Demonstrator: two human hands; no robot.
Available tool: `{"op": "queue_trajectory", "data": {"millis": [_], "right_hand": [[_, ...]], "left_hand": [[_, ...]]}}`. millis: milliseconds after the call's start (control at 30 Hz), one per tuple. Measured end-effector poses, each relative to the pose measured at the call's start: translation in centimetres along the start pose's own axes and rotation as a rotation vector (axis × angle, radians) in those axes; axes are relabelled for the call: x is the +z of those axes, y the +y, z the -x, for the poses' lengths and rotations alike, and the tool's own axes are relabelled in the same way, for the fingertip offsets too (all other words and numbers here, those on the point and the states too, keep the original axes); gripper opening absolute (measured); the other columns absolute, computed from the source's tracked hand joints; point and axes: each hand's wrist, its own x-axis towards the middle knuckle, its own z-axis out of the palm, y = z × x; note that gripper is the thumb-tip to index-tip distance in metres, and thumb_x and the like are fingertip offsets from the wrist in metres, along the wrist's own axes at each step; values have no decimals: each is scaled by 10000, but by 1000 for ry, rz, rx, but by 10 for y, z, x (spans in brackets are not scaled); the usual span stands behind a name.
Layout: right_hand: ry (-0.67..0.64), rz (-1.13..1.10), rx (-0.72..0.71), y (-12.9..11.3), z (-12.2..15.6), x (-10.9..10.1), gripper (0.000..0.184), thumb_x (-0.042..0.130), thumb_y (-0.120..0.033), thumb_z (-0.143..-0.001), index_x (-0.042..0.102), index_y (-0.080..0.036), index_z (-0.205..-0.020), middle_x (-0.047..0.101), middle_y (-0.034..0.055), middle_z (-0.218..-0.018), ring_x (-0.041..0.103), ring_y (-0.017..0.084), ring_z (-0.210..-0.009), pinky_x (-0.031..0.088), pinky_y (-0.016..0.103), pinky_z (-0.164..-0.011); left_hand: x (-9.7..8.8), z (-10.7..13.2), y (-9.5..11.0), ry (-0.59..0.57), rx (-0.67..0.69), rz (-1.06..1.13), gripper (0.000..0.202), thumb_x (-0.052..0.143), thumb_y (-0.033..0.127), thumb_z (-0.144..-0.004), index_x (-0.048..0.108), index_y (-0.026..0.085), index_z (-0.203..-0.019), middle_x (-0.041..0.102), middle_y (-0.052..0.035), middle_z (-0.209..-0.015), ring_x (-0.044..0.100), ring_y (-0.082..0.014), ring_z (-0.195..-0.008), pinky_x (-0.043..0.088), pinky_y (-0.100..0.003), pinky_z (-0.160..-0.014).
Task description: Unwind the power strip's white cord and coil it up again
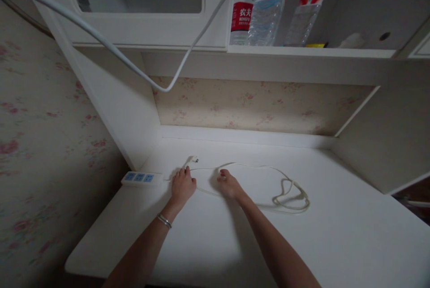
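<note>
A white power cord (255, 165) lies in a long loop on the white desk, with its far end bunched in loose coils at the right. My left hand (184, 183) is closed round the cord just below its plug (194, 159), whose prongs face right. Left of that hand sits a white power strip (142, 178) with blue socket faces. My right hand (229, 183) hovers close beside the cord, its fingers bent and a little apart, with nothing visible between them. Part of the cord's lower run passes behind my right wrist.
A thick white cable (164, 88) hangs across the view in front of the cabinet (148, 30). Plastic bottles (267, 15) stand on the shelf (309, 52) above the desk (336, 243). Flowered wallpaper (43, 144) covers the wall at the left.
</note>
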Motion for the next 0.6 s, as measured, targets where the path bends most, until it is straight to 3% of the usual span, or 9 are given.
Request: {"op": "queue_trajectory", "data": {"millis": [133,200,267,433,600], "right_hand": [[-27,105,-43,-3,-6,1,297,436,-218,-857,609,-145,-1087,679,113,-1055,626,205,-941,440,289,-801],[-37,173,-79,-7,-7,2,250,449,-200,-846,641,-166,-1002,662,103,-1111,582,221,-1052,409,306,-879],[-32,240,-101,-11,-8,7,267,436,-214,-858,629,-178,-1040,615,107,-1212,506,252,-1165,367,367,-951],[-40,346,-125,-17,-11,23,433,412,-260,-877,478,-194,-1299,386,113,-1463,285,269,-1360,233,491,-1062],[-61,350,-145,-18,-23,26,671,429,-256,-850,206,-176,-1478,137,137,-1563,195,284,-1411,191,549,-1084]], "left_hand": [[3,-3,-2,-24,0,16,436,491,207,-796,549,72,-1207,630,-156,-1062,572,-254,-1010,402,-334,-882],[5,-5,-1,-39,-8,27,362,486,195,-801,586,73,-1128,637,-156,-1033,585,-246,-990,413,-319,-860],[6,-6,0,-54,-20,40,308,474,190,-815,605,73,-1068,643,-157,-1010,601,-238,-965,425,-305,-830],[7,-7,3,-94,-38,84,268,461,172,-826,627,76,-1014,660,-157,-971,630,-231,-921,442,-287,-780],[2,1,10,-124,-59,152,271,444,159,-821,648,77,-979,670,-172,-955,646,-243,-899,446,-298,-758]]}}
